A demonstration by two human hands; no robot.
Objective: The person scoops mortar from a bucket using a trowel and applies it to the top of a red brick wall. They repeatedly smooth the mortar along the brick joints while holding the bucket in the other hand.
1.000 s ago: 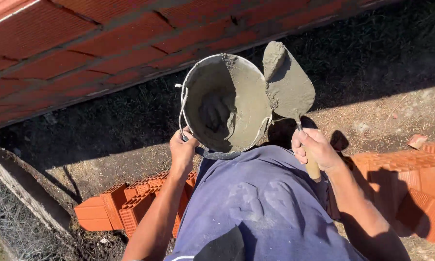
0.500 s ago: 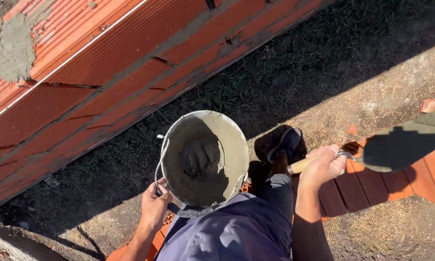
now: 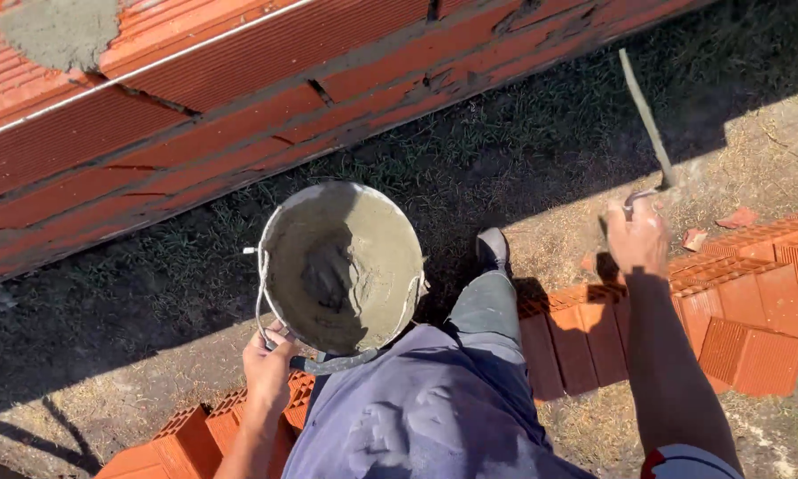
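Mortar (image 3: 341, 275) half fills the bucket (image 3: 345, 266), gripped at its rim by the left hand (image 3: 270, 368). At two o'clock, the trowel (image 3: 647, 120) is clenched in the right hand (image 3: 636, 238), seemingly bare. One mortar patch (image 3: 60, 31) is laid on the brick wall (image 3: 239, 98) at eleven o'clock; most remains.

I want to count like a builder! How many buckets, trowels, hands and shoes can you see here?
Buckets: 1, the grey bucket smeared with mortar, held by the left hand.
Trowels: 1, the trowel in the right hand.
Hands: 2.
Shoes: 1, the dark shoe.
Total: 5.
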